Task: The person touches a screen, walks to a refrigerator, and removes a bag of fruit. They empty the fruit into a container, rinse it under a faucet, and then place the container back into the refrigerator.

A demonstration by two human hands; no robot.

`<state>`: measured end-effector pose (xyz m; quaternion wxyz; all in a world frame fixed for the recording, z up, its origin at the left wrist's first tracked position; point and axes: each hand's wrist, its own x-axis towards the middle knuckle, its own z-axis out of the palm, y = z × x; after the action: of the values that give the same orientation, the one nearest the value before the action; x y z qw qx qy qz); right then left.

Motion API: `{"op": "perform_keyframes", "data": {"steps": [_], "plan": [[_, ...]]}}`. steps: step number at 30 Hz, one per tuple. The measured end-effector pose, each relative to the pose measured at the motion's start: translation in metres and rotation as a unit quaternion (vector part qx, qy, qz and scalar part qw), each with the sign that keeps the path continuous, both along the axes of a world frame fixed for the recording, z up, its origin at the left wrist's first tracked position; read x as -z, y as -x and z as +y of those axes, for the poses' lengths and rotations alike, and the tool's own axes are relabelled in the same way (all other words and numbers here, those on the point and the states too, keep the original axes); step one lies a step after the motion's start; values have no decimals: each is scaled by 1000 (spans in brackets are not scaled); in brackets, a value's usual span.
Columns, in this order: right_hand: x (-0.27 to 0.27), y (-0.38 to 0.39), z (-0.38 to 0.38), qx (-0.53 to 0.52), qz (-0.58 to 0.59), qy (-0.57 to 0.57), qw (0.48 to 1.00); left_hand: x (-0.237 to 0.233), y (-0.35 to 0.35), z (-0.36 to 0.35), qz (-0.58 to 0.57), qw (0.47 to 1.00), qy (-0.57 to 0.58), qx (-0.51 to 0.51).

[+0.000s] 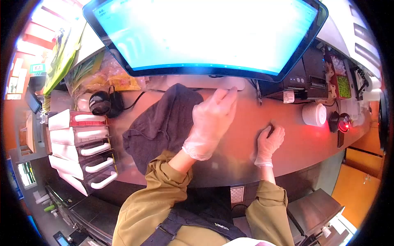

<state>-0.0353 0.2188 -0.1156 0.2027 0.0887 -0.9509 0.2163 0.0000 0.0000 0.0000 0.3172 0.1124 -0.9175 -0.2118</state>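
My left hand, in a clear glove, reaches over the counter with its fingers stretched toward the lower edge of a large bright screen. A crumpled dark cloth lies beside and partly behind that hand. My right hand, also gloved, rests low over the counter to the right, its fingers curled. Something dark shows between its thumb and fingers; I cannot tell what it is.
White-handled holders stand in a row at the left, by a black round device. At the right are a black printer, a stack of white lids and a red-lit scanner. Plastic bags lie at the back left.
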Motion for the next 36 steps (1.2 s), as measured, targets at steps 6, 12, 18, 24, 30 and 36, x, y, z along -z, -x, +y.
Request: {"op": "perform_keyframes", "data": {"steps": [6, 12, 18, 24, 30, 36], "plan": [[-2, 1, -2, -5, 0, 8, 1000, -3, -10, -5, 7, 1000, -20, 4], [-3, -2, 0, -2, -17, 10, 1000, -21, -8, -28, 96, 993, -58, -29], [-4, -2, -2, -7, -6, 17, 1000, -50, 2, -77, 178, 980, 29, -87], [-4, -2, -1, 2, -12, 6, 1000, -96, 14, -96, 213, 971, 9, -111], [-4, -3, -1, 3, -18, 8, 1000, -95, 30, -101, 216, 969, 34, -117], [0, -2, 0, 0, -4, -2, 1000, -86, 17, -85, 206, 974, 26, -90]]}}
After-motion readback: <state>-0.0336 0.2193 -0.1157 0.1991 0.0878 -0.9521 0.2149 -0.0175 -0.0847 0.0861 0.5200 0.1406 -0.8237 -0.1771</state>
